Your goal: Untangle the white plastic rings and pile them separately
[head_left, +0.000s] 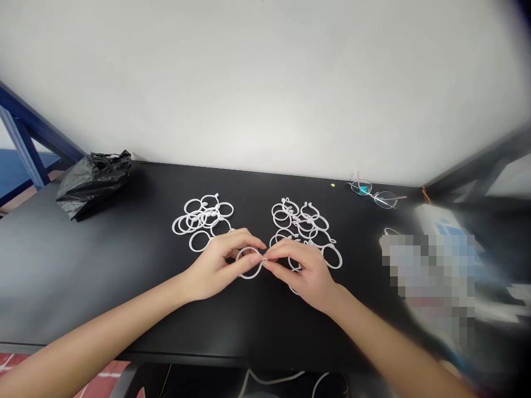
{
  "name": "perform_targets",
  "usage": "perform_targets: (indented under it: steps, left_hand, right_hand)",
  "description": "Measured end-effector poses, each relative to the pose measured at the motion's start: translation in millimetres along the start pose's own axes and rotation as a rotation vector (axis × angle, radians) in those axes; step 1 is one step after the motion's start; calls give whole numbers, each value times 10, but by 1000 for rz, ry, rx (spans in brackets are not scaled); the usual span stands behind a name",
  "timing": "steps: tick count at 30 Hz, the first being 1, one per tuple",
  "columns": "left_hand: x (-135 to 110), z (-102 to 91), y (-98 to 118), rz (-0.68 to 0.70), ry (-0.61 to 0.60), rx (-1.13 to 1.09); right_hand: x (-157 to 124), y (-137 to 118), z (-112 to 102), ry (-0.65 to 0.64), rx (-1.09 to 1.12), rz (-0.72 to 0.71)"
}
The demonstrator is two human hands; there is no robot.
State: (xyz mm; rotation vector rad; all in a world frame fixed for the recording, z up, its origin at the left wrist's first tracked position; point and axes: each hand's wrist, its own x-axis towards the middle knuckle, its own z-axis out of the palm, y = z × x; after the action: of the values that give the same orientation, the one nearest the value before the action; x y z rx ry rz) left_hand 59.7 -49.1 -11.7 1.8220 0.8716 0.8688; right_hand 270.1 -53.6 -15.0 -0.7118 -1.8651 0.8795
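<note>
1. A black plastic bag sits at the left end of your black table.
2. Next comes a pile of white rings, lying over each other.
3. Your left hand is closed and pinches one white ring, which is between your hands.
4. Your right hand is closed too and pinches that ring's right side.
5. A second pile of white rings lies just behind that hand.
6. Glasses lie further right, near the wall.
</note>
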Motion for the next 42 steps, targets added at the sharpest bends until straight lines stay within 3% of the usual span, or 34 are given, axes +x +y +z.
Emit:
perform_targets:
  steps: [3, 8, 19, 25, 29, 34, 42]
  left_hand:
    - [-47, 26, -50, 143, -53, 218]
    - [-70, 55, -102, 200, -45, 412]
    - [-92, 61, -52, 82, -108, 337]
    - [-74, 59, -65, 154, -115, 387]
    - [-26, -76, -96, 274, -85, 645]
    - [88, -383, -236, 315, 13, 994]
    - [147, -587, -376, 238, -27, 1134]
  right_hand:
    - [-31, -4, 56, 100, -69, -102]
    - [-37, -24, 109, 157, -89, -158]
    - [-40, -71, 142, 179, -66, -172]
    - [-36, -50, 133, 168, -73, -171]
    - [-48, -25, 93, 178, -85, -119]
    - [-29, -22, 47, 244, -136, -53]
    - [-4, -26, 30, 246, -232, -106]
